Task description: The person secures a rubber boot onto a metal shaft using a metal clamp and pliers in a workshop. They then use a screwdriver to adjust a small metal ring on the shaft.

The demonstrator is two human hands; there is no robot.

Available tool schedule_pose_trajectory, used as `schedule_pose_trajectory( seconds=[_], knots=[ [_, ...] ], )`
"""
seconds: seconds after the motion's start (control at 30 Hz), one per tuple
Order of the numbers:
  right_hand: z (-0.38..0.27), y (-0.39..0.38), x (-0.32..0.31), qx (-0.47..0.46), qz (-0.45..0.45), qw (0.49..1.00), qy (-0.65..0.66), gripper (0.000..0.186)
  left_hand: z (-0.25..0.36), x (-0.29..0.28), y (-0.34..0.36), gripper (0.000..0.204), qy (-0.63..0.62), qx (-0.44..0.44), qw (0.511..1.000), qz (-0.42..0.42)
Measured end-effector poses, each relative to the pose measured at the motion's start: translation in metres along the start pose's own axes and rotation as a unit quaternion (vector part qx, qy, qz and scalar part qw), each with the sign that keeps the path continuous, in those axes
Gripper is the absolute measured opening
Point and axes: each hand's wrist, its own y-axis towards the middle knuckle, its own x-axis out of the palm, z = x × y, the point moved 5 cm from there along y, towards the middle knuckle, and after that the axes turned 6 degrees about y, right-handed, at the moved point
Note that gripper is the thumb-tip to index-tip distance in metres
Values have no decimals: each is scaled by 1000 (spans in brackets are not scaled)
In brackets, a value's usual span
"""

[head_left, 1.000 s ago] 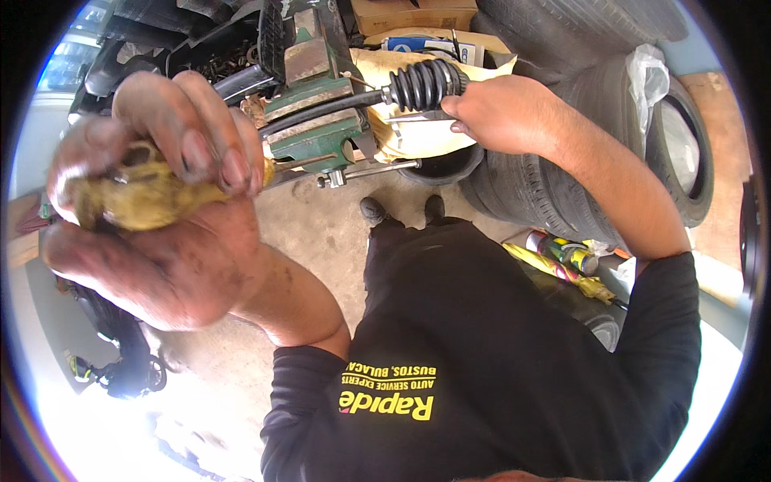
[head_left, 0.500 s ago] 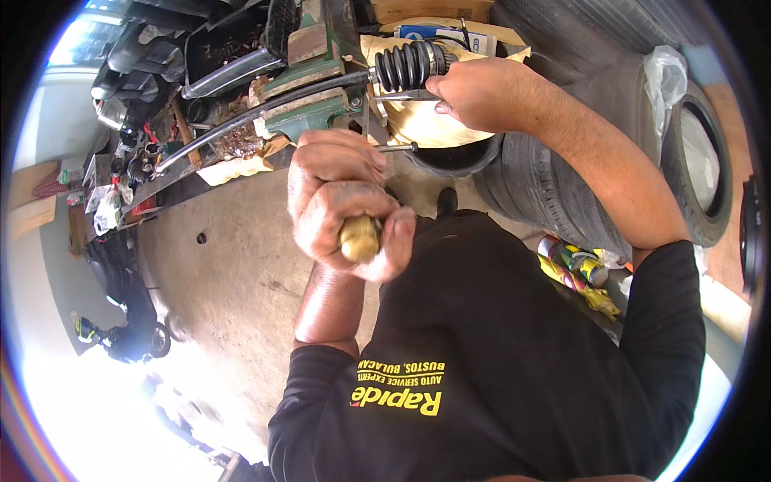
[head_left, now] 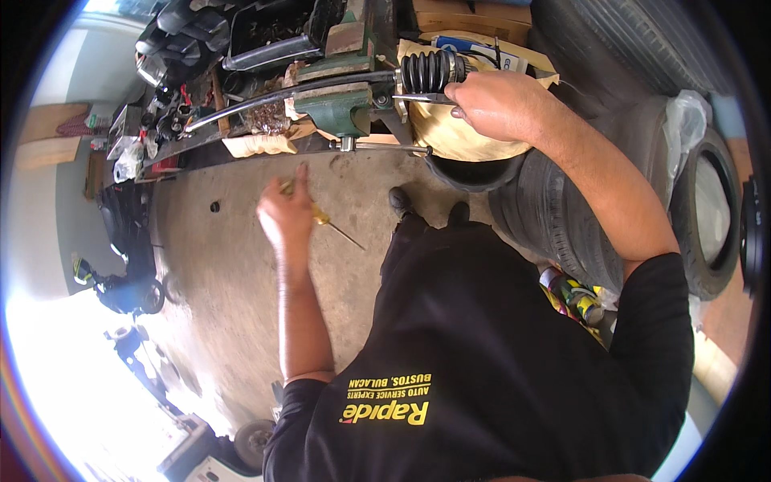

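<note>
My left hand (head_left: 285, 213), a little blurred, grips a yellow-handled screwdriver (head_left: 320, 217) over the floor, its metal shaft pointing down and right. My right hand (head_left: 498, 108) is closed on a slim metal tool (head_left: 426, 98) beside a black ribbed rubber boot (head_left: 422, 72); whether its fingers also touch the boot's end is unclear. The boot is on a long black shaft (head_left: 241, 107), which is clamped in a green bench vise (head_left: 333, 112). Behind and below the boot lies tan paper (head_left: 454, 136).
The cluttered bench (head_left: 177, 153) holds a black tray (head_left: 273, 48) and loose parts. A black bucket (head_left: 470, 178) sits under the paper. Stacked tyres (head_left: 554, 217) fill the right. A motorcycle (head_left: 128, 265) stands at the left, spray cans (head_left: 570, 297) low beside the tyres.
My left hand, earlier large and close to the camera, has moved down and away, then left, turning so the screwdriver's shaft shows. My right hand stays at the boot.
</note>
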Motion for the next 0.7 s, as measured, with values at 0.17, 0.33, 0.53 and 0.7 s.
schedule_pose_trajectory(
  seconds=[0.17,0.33,0.53,0.7],
  knots=[
    [2,-1,2,-22,2,1000,-5,26,-148,-3,-67,28,-358,-343,850,-177],
    [-3,-3,-1,4,-19,1000,-5,26,-140,-4,-172,36,-606,-457,631,-160],
    [-10,-5,0,13,-32,999,-32,33,-8,-13,-158,51,-687,-280,594,-312],
    [-15,-3,8,0,4,999,-43,36,58,-15,-105,42,-552,-152,733,-368]
  ],
)
